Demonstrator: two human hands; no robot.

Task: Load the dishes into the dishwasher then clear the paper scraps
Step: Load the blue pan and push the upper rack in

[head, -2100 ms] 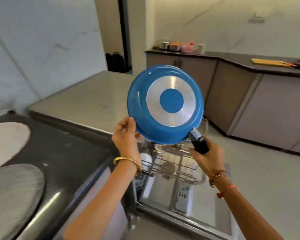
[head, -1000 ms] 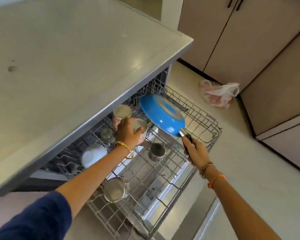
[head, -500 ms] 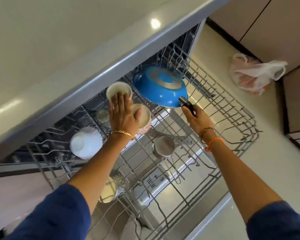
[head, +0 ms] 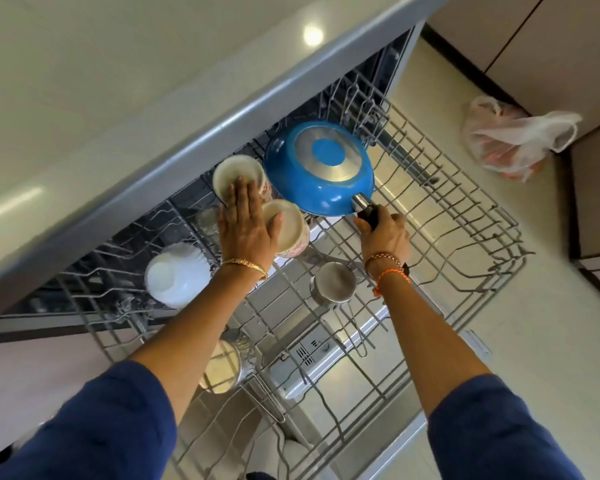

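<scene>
**Pan going into the back of the rack, cups held out of the way**

Over the pulled-out rack you've got the blue pan turned bottom-up, sitting low at the back near the machine's opening. Your right hand is curled tight around the black handle, which makes sense: face-down is how a pan drains, and holding the handle lets you tilt it onto the wires. I can't tell if the rim is actually resting on the rack yet or hanging just above it.

Your left hand is flat, fingers straight, pressing across two flowery cups. My guess is you're steadying them so the pan doesn't knock them over, since the nearer one is touching or almost touching the pan's edge.

Count so far in the rack:
- one pan
- two flowery cups
- one white bowl, upside down on the left
- one small steel pot in the middle
- one more steel pot closer to you

One plastic bag sits on the floor by the cupboards. No paper scraps in view, so that part looks untouched.
</scene>
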